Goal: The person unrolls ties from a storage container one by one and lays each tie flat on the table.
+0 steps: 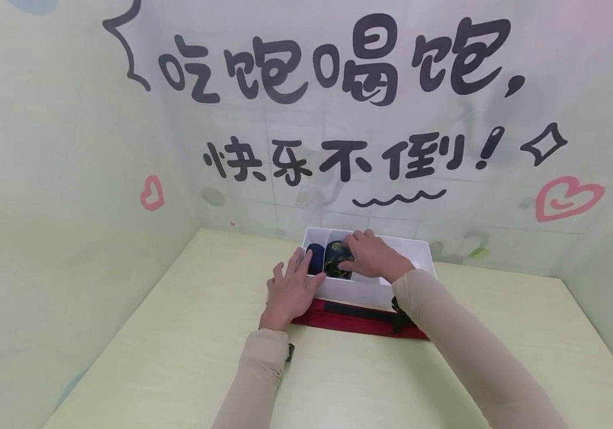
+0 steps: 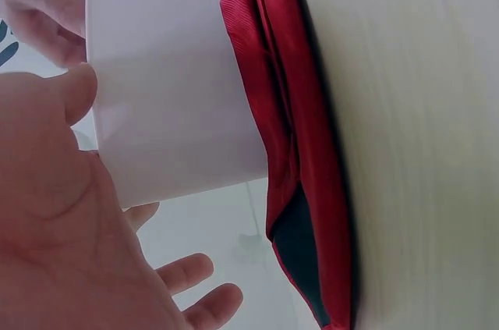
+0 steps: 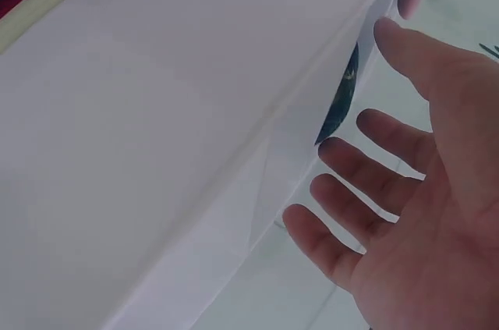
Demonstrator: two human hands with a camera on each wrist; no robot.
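A white divided box point(image 1: 362, 292) stands at the back of the table. In its left compartment lies a rolled dark blue cloth item point(image 1: 316, 257); beside it, a dark patterned bundle point(image 1: 333, 262) fills another compartment. My left hand point(image 1: 290, 292) rests at the box's front left corner, fingers spread and thumb at the rim in the left wrist view. Over the box, my right hand point(image 1: 369, 256) is at the right side of the patterned bundle. The right wrist view shows that hand's fingers point(image 3: 366, 170) apart and gently bent, with nothing gripped between them.
A flat red fabric piece with a dark zipper point(image 1: 338, 316) lies along the front of the box. Behind the box rises a pale wall point(image 1: 263, 208) with black lettering and pink hearts. Light wood-toned tabletop point(image 1: 188, 357) extends around and in front.
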